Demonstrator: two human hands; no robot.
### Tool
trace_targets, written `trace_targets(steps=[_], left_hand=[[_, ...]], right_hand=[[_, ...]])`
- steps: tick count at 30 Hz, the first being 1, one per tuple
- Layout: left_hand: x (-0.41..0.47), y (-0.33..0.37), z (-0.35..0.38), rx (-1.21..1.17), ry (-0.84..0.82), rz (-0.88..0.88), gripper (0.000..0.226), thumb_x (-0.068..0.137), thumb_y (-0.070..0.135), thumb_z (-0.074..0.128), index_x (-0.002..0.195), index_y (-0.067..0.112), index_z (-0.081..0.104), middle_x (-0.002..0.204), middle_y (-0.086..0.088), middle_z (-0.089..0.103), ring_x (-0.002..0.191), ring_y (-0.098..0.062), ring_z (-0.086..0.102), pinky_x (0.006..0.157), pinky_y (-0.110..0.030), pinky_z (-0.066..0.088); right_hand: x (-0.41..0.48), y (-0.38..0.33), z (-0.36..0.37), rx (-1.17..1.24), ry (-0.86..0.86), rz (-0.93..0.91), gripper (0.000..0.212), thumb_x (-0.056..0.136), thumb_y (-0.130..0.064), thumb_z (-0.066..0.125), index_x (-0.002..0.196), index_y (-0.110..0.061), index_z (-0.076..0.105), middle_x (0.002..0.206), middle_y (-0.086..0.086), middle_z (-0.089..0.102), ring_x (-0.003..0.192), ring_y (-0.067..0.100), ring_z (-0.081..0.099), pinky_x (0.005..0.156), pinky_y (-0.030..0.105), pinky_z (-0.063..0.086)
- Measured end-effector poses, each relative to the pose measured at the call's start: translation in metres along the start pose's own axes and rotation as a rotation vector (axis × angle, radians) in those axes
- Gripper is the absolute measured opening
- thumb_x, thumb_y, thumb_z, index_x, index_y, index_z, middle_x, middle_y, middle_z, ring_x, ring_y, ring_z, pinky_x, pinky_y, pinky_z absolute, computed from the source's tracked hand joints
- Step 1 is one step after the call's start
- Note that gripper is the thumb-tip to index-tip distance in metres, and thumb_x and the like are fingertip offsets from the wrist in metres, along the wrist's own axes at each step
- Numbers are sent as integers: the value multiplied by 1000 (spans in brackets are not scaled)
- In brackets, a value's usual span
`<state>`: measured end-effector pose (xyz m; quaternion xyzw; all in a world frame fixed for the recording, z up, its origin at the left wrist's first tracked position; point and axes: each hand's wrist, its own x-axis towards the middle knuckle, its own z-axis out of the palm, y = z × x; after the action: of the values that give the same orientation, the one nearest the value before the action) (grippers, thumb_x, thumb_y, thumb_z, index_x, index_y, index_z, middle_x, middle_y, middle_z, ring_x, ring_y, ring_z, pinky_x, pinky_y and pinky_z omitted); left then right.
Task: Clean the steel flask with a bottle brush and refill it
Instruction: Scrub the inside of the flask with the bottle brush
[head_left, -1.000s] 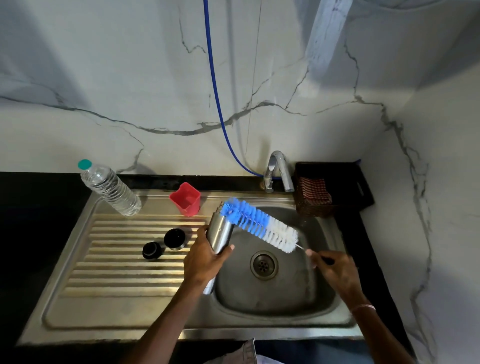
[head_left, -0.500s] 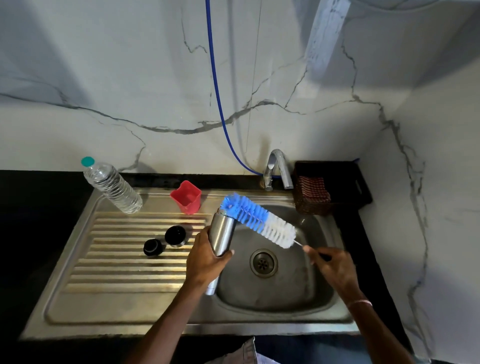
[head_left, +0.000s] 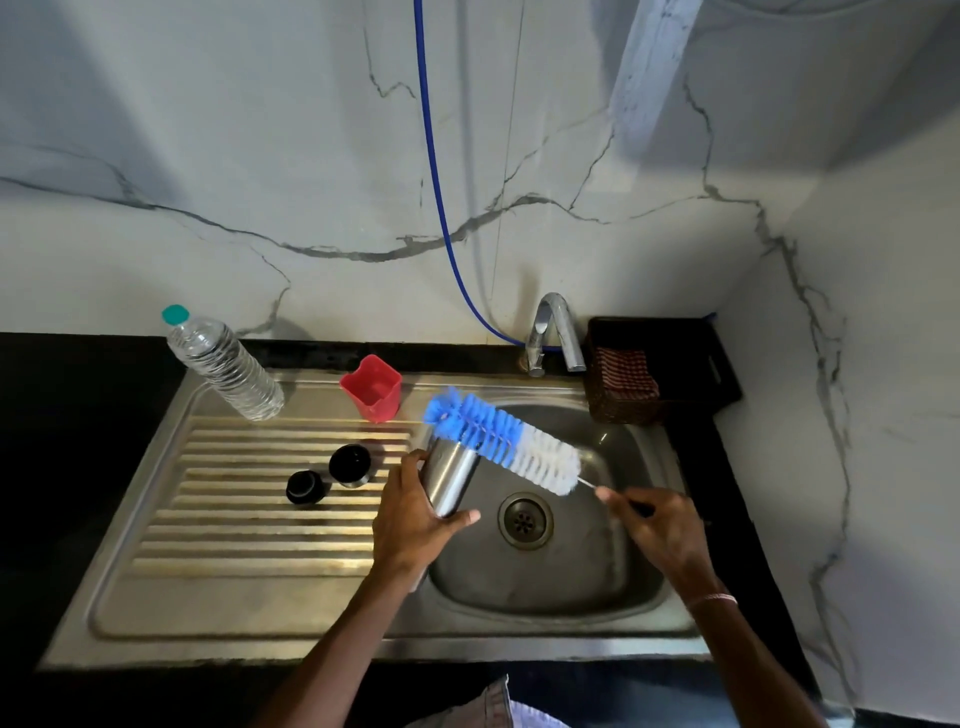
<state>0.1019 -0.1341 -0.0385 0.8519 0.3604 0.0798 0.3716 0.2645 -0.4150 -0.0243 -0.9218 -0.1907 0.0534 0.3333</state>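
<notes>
Item one, the sink (head_left: 249, 597), with its drain (head_left: 525, 520) as my reference; I see no water running from the tap (head_left: 553, 332) behind the drain. Item two, a dark basket (head_left: 613, 410), behind and right of the drain. Item three, a capped water bottle (head_left: 224, 364), far left and behind the drain, seemingly the refill supply, untouched. Item four, the bottle brush (head_left: 501, 439), slanting just behind the drain, its blue tip at the flask's mouth and nearly all bristles outside. Item five, the steel flask (head_left: 451, 480), just left of the drain, tilted and open. Item six, my left hand (head_left: 415, 525), wrapped round the flask. Item seven, my right hand (head_left: 660, 530), right of the drain, pinching the brush's wire handle. Item eight, a red cup (head_left: 371, 387), left and behind. Item nine, two black caps (head_left: 350, 464), left of the drain. I judge uncapping done; scrubbing barely begun; rinsing, refilling and capping remain.
</notes>
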Motion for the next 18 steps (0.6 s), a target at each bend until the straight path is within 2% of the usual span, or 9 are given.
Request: trace_targets(steps=[4,7,10,13,15,18], left_hand=[[-3,10,6,60,-5,12,110,53,57,95,141,26,36,137,0,51,125,-24,52,91,-43,54],[1,8,2,101,14,-16,109,53,59,95,140,24,38,136,-1,53,126,-26,52,89,-43,54],[6,1,-7,50,60,-90,103,51,57,96,130,19,43,127,-4,57,120,-29,57,85,-43,55],[8,-5,-12,46,79,-116,104,51,55,97,131,16,43,125,-5,58,118,-30,58,85,-44,55],[7,-3,-9,93,69,-91,104,52,56,97,131,18,41,129,-6,56,121,-29,56,84,-45,55],[3,6,-3,191,54,-43,105,56,56,95,137,19,40,136,-6,52,127,-29,53,88,-46,55]], right_hand=[[9,-34,23,-58,-10,-61,66,82,-84,52,64,-23,67,55,-8,61,53,10,59,55,32,49],[9,-34,27,-80,-11,-49,73,79,-88,47,63,-19,65,52,-6,58,51,13,57,54,32,47],[-1,-12,13,-5,-34,3,73,74,-92,46,61,-24,68,55,-8,64,53,11,61,55,32,49],[-8,-5,4,35,-15,15,69,72,-95,45,56,-32,66,54,-14,63,51,5,60,50,23,43],[-4,-12,11,6,-34,28,71,72,-96,44,58,-30,68,55,-13,64,53,5,61,54,28,47],[6,-40,32,-51,-38,16,69,78,-90,48,68,-25,68,57,-7,62,59,14,62,61,33,51]])
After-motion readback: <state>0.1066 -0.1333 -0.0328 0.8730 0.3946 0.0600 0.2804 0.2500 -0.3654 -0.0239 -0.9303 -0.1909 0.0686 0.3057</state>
